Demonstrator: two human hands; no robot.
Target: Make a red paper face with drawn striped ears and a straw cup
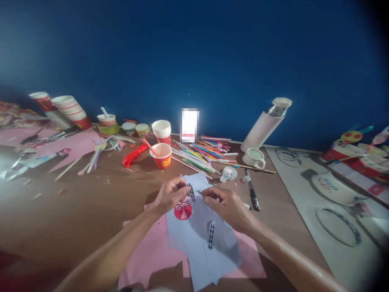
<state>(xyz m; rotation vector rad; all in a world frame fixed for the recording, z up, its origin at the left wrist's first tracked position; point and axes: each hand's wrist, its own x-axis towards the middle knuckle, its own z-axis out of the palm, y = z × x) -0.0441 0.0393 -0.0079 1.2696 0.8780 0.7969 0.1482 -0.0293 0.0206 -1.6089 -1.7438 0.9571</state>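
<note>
A pale blue paper cut-out shaped like a small garment lies flat near the front edge of the brown wooden table, on top of a pink sheet of paper that shows on both sides of it. A round red paper face with dark eyes sits on its left half, and a short black patterned strip is stuck down the middle, lower on the cut-out. A second black patterned strip is up at the collar end, between the two hands.

Behind the cut-out, toward the back edge, a red paper cup with an orange stick in it stands beside a loose heap of coloured pencils and straws. A white mug and a tilted white flask with a pale lid stand further right, with a small roll of tape and a black marker pen just in front of them, close to the right hand. A red plastic cutter lies left of the red cup, and stacked paper cups lean at the back left corner. Nothing lies across the cut-out itself.

Both forearms reach in from the front edge. The left hand is curled, its fingertips pinching the upper strip against the paper. The right hand lies palm down on the cut-out, forefinger and thumb drawn together at the strip's other side, the remaining fingers loosely bent
</note>
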